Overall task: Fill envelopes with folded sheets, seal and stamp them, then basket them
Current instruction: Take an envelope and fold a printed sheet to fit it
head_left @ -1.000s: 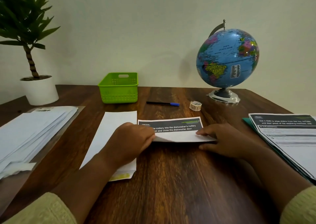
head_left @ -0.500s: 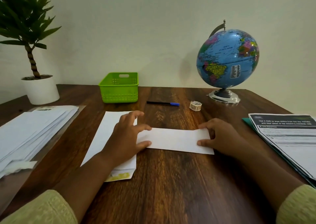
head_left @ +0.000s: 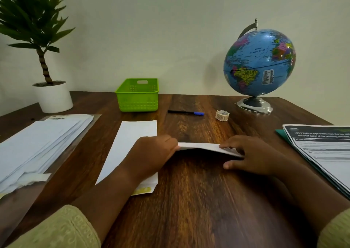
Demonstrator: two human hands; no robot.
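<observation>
A folded white sheet is held just above the table's middle, its near edge lifted. My left hand grips its left end and my right hand pinches its right end, thumb underneath. A long white envelope lies flat under my left wrist, its yellow-gummed flap open toward me. A green plastic basket stands at the back. A small roll of stamps lies right of a blue-capped pen.
A stack of white envelopes on a clear sleeve fills the left side. Printed sheets on a teal folder lie at the right edge. A potted plant stands back left, a globe back right.
The sheet got its last fold, hiding the printed side, then both hands lifted its near edge off the table. My left hand slid from flat on the paper to gripping its left end.
</observation>
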